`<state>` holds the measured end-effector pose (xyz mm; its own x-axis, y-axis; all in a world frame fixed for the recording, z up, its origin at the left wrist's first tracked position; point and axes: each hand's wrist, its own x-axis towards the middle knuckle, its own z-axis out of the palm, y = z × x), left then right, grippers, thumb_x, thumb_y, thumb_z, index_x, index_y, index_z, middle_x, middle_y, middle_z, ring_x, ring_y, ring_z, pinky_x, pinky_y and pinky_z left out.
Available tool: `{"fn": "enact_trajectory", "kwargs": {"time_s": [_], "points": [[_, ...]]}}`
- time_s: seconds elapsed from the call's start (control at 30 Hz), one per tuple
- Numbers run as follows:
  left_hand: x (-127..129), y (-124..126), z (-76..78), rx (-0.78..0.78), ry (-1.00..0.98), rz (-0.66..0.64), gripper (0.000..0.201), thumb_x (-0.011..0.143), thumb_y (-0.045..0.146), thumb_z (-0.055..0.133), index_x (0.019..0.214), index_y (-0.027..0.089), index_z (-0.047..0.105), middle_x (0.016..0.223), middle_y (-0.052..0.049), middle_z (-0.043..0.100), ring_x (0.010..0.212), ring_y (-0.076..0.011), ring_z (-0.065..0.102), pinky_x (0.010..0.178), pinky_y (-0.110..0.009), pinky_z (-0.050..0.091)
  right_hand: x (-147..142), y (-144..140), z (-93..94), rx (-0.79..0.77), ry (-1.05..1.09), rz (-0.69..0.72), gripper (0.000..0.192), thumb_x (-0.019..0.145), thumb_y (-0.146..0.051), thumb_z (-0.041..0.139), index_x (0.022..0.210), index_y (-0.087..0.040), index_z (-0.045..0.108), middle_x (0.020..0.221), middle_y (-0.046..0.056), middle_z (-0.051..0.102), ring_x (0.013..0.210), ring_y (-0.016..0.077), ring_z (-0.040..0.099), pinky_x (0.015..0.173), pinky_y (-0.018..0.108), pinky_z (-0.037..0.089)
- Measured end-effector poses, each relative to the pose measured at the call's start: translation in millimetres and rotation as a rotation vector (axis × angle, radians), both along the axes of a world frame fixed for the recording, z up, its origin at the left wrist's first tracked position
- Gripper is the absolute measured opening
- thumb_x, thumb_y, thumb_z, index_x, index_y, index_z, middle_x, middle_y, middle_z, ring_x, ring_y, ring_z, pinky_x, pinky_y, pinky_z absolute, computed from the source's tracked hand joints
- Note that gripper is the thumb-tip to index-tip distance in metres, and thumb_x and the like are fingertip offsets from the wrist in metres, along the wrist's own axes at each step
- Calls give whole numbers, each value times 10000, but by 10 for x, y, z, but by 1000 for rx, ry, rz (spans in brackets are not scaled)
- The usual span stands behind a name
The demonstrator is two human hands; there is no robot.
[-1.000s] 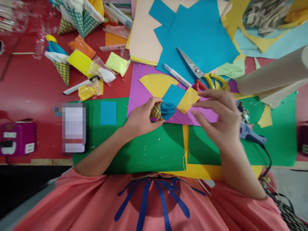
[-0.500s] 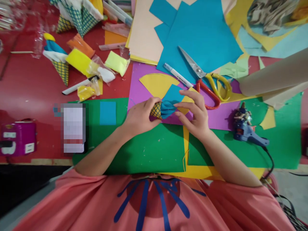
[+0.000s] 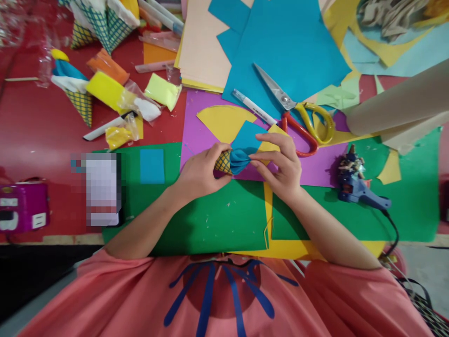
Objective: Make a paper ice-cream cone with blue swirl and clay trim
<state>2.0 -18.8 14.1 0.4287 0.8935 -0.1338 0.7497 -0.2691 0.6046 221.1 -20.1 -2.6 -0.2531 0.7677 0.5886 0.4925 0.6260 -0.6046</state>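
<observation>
My left hand (image 3: 199, 171) grips a small yellow paper cone with a dark grid pattern (image 3: 223, 162), lying sideways over the purple sheet (image 3: 203, 135). Folded blue paper (image 3: 237, 160) sticks out of the cone's mouth. My right hand (image 3: 278, 166) pinches that blue paper with thumb and fingers. A blue square (image 3: 246, 135) and a yellow square (image 3: 269, 146) lie just behind the hands, the yellow one partly hidden by my right fingers.
A blue glue gun (image 3: 358, 187) with a black cord lies on the green sheet (image 3: 217, 215) at the right. Scissors (image 3: 298, 112) and a white pen (image 3: 253, 106) lie behind. Finished cones (image 3: 79, 96), clay packets (image 3: 115, 93), a purple box (image 3: 23, 208) stand at the left.
My right hand came in from the right, away from the glue gun, and closed its fingers on the blue paper in the cone. My left hand stayed on the cone.
</observation>
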Motion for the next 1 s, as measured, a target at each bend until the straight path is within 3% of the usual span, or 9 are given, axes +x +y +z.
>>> {"fn": "enact_trajectory", "kwargs": {"time_s": [0.2,0.4,0.57,0.77,1.0], "points": [[13,-19,24,-42,-62,-14,488,785,349,614,1221,225,433,1147,-53,646,1014,-210,662,825,-284,518,14,-13,-33,57,-81,-38,113,918,-312,575,919,-274,681,1105,68,688,1036,262,658,870,476,533],[19,-28,25,-32,-123,-29,463,792,341,621,1201,216,442,1111,-41,648,971,-184,666,796,-262,519,14,-9,-48,114,-7,32,165,909,-202,575,1037,-277,648,1149,62,675,1061,255,641,899,468,504],[13,-28,-6,-1,-120,-29,464,790,348,625,1199,222,444,1096,-37,656,945,-186,675,772,-264,525,-1,10,-40,177,-17,45,140,882,-163,603,997,-240,622,1102,82,695,1008,248,661,841,448,531],[6,-31,-5,7,-83,-35,478,792,355,614,1215,218,438,1103,-50,662,953,-207,685,781,-286,534,8,-1,28,-20,73,85,137,899,-208,586,1030,-241,609,972,63,721,916,226,692,786,417,560],[7,-23,5,71,-46,-69,470,777,320,609,1203,203,449,1124,-66,672,964,-231,695,754,-294,533,22,33,27,-117,104,221,150,867,-195,656,1013,-222,672,948,53,742,907,198,693,805,372,570]]}}
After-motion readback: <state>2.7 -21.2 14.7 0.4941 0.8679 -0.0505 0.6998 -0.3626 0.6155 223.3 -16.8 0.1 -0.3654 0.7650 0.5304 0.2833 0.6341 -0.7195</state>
